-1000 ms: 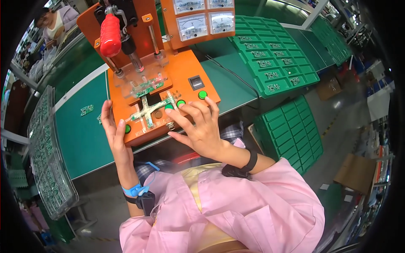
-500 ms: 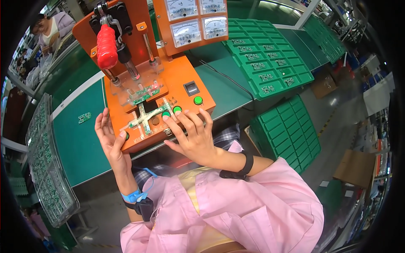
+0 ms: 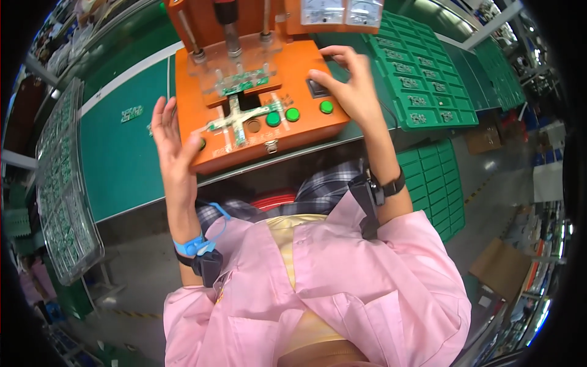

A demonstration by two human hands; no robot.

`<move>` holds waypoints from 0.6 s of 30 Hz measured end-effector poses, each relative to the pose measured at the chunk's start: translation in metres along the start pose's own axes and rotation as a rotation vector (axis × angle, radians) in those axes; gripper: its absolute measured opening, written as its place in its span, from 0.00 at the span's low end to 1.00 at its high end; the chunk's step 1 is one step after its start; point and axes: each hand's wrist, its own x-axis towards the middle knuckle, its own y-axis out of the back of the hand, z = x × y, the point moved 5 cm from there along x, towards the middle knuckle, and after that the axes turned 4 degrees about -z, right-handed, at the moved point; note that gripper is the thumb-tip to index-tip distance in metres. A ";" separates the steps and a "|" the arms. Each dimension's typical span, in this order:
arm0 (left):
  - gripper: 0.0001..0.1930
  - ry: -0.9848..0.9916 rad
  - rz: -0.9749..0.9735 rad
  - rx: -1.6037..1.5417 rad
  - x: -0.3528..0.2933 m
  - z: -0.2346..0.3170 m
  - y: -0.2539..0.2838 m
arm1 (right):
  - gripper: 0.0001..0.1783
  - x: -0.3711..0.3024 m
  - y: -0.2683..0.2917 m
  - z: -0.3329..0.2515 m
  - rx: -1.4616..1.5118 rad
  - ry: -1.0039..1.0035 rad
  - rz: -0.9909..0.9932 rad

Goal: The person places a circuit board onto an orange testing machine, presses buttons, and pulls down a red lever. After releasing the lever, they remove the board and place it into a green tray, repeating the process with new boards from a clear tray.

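Note:
An orange test fixture (image 3: pixel 293 67) stands on the green bench top, a clear plate (image 3: pixel 214 61) and metal rods above its base. Small green circuit boards (image 3: pixel 244 81) sit under the plate, with a pale cross-shaped piece (image 3: pixel 237 115) in front of them. My left hand (image 3: pixel 174 144) rests at the fixture's left front corner, fingers stretched along its side and thumb at a small green button (image 3: pixel 202 144). At the right edge is my right hand (image 3: pixel 358 85), thumb and fingers apart. Its thumb lies over the top by a black rocker switch (image 3: pixel 317 89); nothing shows held in it.
Green compartment trays (image 3: pixel 422 76) with several boards lie to the right, another green tray (image 3: pixel 437 183) lower down. A loose board (image 3: pixel 132 114) lies on the bench (image 3: pixel 116 177) at left, beside a clear tray (image 3: pixel 67 202) full of boards. Dial meters (image 3: pixel 342 12) stand behind.
My right hand has moved from the front green buttons to the fixture's right edge. My left hand stays at the left corner. The whole view has shifted, so the fixture sits higher in it.

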 end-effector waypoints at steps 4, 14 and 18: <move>0.36 0.027 0.014 0.069 -0.001 -0.005 0.006 | 0.25 -0.028 -0.006 -0.094 -0.081 0.242 -0.176; 0.36 0.030 -0.009 0.011 -0.001 -0.005 0.005 | 0.45 -0.100 -0.057 -0.119 -0.608 0.426 -0.373; 0.36 0.037 -0.021 0.021 -0.001 -0.002 0.003 | 0.44 -0.100 -0.054 -0.122 -0.583 0.397 -0.375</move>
